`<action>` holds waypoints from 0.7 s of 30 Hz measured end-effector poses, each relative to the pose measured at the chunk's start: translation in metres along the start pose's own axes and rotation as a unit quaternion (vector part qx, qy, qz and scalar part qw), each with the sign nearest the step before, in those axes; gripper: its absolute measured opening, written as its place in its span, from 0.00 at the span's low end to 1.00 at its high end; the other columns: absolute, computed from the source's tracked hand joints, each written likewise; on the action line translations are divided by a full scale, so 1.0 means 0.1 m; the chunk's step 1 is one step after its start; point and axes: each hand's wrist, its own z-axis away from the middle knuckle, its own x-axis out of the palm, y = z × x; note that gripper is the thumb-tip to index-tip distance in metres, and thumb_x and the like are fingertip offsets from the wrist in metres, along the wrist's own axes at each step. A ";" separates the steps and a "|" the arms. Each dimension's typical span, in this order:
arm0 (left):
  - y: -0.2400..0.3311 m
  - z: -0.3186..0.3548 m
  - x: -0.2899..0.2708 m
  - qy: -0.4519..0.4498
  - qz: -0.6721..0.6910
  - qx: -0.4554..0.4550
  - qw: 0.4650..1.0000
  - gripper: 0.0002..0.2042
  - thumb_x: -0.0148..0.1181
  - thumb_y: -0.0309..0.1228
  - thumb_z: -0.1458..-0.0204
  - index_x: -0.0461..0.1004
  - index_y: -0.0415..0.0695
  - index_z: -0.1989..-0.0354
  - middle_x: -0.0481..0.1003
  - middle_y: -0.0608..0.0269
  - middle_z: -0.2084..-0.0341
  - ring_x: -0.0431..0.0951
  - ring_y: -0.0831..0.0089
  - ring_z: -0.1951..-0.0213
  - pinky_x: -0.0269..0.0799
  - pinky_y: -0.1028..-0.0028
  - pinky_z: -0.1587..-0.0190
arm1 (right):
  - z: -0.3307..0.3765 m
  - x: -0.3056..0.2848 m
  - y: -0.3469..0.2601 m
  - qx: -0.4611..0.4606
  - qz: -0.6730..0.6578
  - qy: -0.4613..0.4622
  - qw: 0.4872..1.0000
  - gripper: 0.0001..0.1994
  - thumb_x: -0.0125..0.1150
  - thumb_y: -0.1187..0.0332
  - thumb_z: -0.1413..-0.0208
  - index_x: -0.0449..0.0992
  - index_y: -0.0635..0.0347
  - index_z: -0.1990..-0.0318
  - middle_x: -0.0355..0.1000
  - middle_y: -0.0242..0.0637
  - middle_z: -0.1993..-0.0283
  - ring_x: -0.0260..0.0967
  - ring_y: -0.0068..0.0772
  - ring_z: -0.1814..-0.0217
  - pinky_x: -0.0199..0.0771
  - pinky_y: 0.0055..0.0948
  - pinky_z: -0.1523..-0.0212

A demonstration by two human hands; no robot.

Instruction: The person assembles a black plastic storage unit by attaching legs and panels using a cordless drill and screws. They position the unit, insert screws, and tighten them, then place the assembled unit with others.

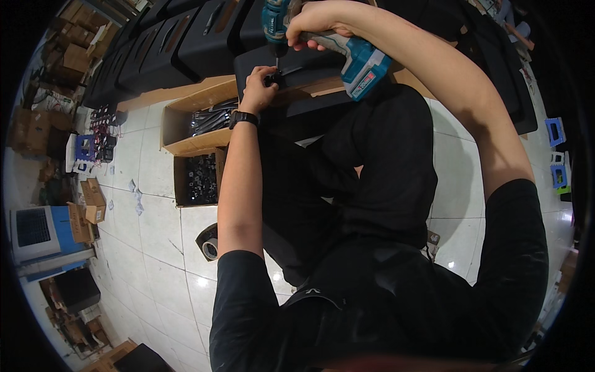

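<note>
My right hand [313,28] is wrapped round the grip of a teal and black cordless drill [365,69]. The drill points down, and its bit [277,64] meets a small black part [271,80] on a black moulded case [304,71]. My left hand [259,90], with a dark watch on its wrist, closes its fingers on that small part right beside the bit. The fingers partly hide the part, so its exact kind does not show.
More black cases [145,62] stand in a row at the far left, some with long handles on top. Left of my legs are a cardboard box of black handles [214,118], a box of small black pieces [201,180] and a tape roll [211,249].
</note>
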 end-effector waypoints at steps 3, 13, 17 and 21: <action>-0.08 0.01 -0.03 0.011 -0.023 0.020 0.999 0.24 0.65 0.22 0.48 0.80 0.38 0.40 0.76 0.54 0.41 0.79 0.59 0.39 0.74 0.68 0.39 | -0.04 -0.01 -0.03 0.010 0.004 -0.006 1.000 0.08 0.67 0.66 0.40 0.82 0.60 0.68 0.78 0.33 0.71 0.72 0.26 0.76 0.76 0.31 0.74; -0.19 -0.04 0.04 0.055 -0.075 0.025 0.995 0.21 0.65 0.26 0.47 0.82 0.44 0.43 0.78 0.55 0.44 0.78 0.54 0.40 0.73 0.58 0.37 | -0.48 0.03 -0.37 0.064 0.098 -0.100 0.988 0.08 0.61 0.65 0.36 0.77 0.60 0.64 0.74 0.35 0.73 0.70 0.31 0.77 0.73 0.32 0.74; -0.24 -0.07 0.06 0.072 -0.081 -0.001 0.994 0.19 0.67 0.34 0.46 0.85 0.56 0.44 0.77 0.63 0.41 0.73 0.56 0.36 0.69 0.50 0.35 | -0.66 -0.01 -0.53 0.059 0.143 -0.121 0.981 0.08 0.61 0.67 0.37 0.75 0.58 0.68 0.73 0.35 0.74 0.70 0.30 0.76 0.73 0.33 0.73; 0.04 0.05 0.04 0.066 -0.179 -0.036 0.981 0.19 0.72 0.42 0.44 0.85 0.61 0.43 0.77 0.65 0.41 0.72 0.57 0.35 0.68 0.49 0.36 | -0.73 0.01 -0.49 0.070 0.157 -0.145 0.974 0.08 0.60 0.68 0.37 0.74 0.57 0.69 0.72 0.34 0.75 0.69 0.30 0.77 0.73 0.33 0.72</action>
